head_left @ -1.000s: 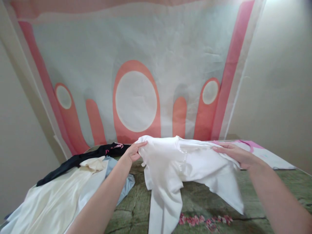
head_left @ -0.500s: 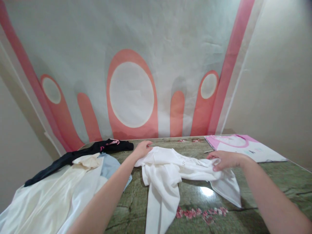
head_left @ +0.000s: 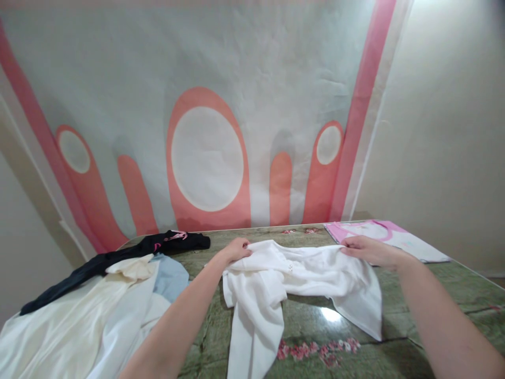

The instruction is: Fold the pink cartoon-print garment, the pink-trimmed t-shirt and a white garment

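A white long-sleeved garment [head_left: 311, 271], which looks like a cardigan or blouse, is spread in front of me on the table. My left hand [head_left: 235, 249] pinches its upper left part. At the upper right, my right hand [head_left: 363, 249] grips the same garment, fingers closed on the cloth. One sleeve hangs down toward me on the left, and the right end drapes in a loose point. A small shiny ornament [head_left: 291, 268] shows near the middle.
To the left lies a heap of cream and white clothes [head_left: 79, 321], with a light blue piece [head_left: 171, 276] and a black garment [head_left: 138, 250] behind. A folded pink and white shirt [head_left: 410, 243] lies at the back right. The wood-patterned tabletop [head_left: 445, 300] meets a patterned wall.
My right hand has risen and shifted its hold to the garment's upper edge, drawing the cloth up on that side. The left hand keeps its hold. The view has shifted slightly.
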